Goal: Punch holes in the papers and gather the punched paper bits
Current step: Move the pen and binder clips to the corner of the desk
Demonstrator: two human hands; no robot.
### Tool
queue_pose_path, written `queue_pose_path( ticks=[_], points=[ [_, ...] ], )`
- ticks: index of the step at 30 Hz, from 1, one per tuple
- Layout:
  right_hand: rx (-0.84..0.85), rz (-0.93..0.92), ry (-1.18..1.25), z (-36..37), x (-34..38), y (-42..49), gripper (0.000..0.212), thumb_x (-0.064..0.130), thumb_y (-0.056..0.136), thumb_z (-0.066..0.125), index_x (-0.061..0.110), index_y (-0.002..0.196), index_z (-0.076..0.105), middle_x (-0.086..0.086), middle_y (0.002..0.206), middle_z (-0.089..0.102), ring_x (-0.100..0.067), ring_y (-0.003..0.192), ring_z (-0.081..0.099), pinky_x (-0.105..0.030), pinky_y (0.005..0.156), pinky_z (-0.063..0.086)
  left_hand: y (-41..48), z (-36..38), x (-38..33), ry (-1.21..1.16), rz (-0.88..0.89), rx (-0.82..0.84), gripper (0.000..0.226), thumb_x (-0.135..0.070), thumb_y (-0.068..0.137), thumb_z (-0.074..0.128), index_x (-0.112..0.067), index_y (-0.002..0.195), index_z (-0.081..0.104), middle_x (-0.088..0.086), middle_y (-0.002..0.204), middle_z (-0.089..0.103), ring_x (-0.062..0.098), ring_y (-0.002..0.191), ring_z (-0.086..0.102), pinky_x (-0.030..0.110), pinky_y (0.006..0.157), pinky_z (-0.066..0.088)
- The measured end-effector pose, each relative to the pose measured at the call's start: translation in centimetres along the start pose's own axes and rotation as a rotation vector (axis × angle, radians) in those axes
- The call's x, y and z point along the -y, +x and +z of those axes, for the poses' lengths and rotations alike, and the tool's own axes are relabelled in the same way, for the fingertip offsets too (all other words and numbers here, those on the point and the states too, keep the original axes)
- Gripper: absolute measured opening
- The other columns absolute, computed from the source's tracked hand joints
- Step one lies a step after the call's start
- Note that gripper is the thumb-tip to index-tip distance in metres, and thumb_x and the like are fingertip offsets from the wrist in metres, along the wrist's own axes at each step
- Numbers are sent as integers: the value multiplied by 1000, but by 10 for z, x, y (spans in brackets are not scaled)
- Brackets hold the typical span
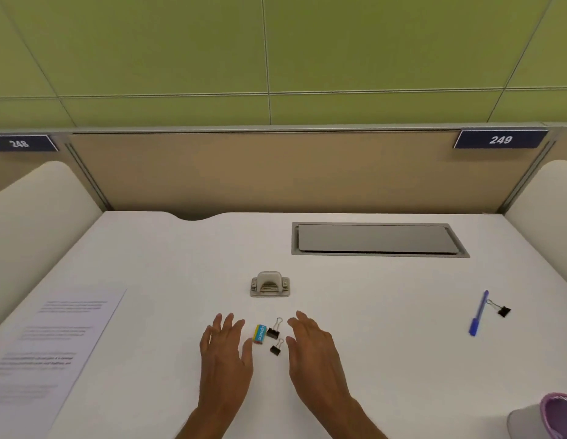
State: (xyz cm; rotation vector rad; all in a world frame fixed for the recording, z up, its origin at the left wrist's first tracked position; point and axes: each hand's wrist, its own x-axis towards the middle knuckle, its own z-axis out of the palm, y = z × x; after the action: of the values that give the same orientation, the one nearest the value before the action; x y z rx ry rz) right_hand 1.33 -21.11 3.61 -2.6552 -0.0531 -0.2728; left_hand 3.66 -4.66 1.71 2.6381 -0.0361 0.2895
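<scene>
A small beige hole punch (270, 284) stands on the white desk (370, 343) at its middle. A printed sheet of paper (44, 350) lies flat at the left edge. My left hand (226, 346) and my right hand (313, 345) hover low over the desk in front of the punch, palms down, fingers straight and spread, holding nothing. Between them lie a small yellow-and-blue eraser (260, 333) and two black binder clips (274, 331) (276, 348). No punched paper bits are visible.
A blue pen (478, 313) and another black binder clip (502, 309) lie at the right. A grey cable hatch (378, 239) is set into the desk at the back right. A purple-rimmed container (557, 416) sits at the bottom right corner. Partition walls enclose the desk.
</scene>
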Motion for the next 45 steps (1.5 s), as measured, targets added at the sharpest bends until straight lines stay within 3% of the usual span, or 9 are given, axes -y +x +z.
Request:
queue_pose_path(
  ticks=[5,13,18,22,26,29,33,37,45],
  points=[
    [33,37,-56,23,10,8,33,16,73,85,16,103,73,3,90,74,-19,77,70,-31,66,57,7,14,16,41,33,21,33,-16,84,74,-11,116,71,10,125,68,30,129,55,47,116,24],
    [145,34,-57,59,11,14,47,31,102,46,23,148,39,0,150,42,-20,135,39,-30,107,38,28,35,22,57,154,155,44,-34,96,58,-27,139,54,-2,152,45,22,148,28,42,121,0],
    [129,24,-110,70,12,16,47,23,87,74,17,132,63,-7,135,63,-26,119,61,-35,94,54,30,45,30,19,204,238,45,-32,101,46,-34,146,41,-10,158,33,14,152,12,34,116,-17],
    [95,8,-129,75,14,18,45,18,56,96,19,97,79,0,95,77,-17,81,72,-25,63,60,28,46,31,-30,141,180,40,-25,97,58,-28,137,55,-2,148,50,23,148,28,37,116,-6],
    [89,9,-125,77,14,18,40,18,54,98,19,90,79,2,84,75,-18,71,70,-23,57,59,30,36,24,41,261,154,48,-20,59,94,-27,102,76,-1,108,76,30,111,68,49,98,38],
    [104,14,-105,74,18,17,39,17,55,98,18,89,79,1,81,74,-18,67,69,-23,54,59,31,37,25,45,267,168,49,-20,56,95,-27,101,76,-2,107,76,30,109,69,50,96,40],
    [115,-14,-59,69,18,16,26,14,82,78,16,108,76,-3,94,73,-18,85,67,-28,65,59,30,43,35,-8,258,207,38,-18,100,50,-28,137,55,-9,148,49,17,149,24,33,118,-11],
    [123,-55,-30,69,16,17,35,17,104,42,17,136,57,-5,121,63,-20,110,55,-30,86,52,30,41,32,-42,313,187,37,-9,98,44,-26,129,58,-10,135,60,17,147,29,35,119,-9],
    [151,-59,-73,66,13,19,36,12,104,35,18,136,51,-2,129,56,-17,115,47,-27,87,44,30,38,28,-19,269,214,29,-21,99,52,-27,125,64,-7,133,63,18,140,41,39,117,-7]
  ],
)
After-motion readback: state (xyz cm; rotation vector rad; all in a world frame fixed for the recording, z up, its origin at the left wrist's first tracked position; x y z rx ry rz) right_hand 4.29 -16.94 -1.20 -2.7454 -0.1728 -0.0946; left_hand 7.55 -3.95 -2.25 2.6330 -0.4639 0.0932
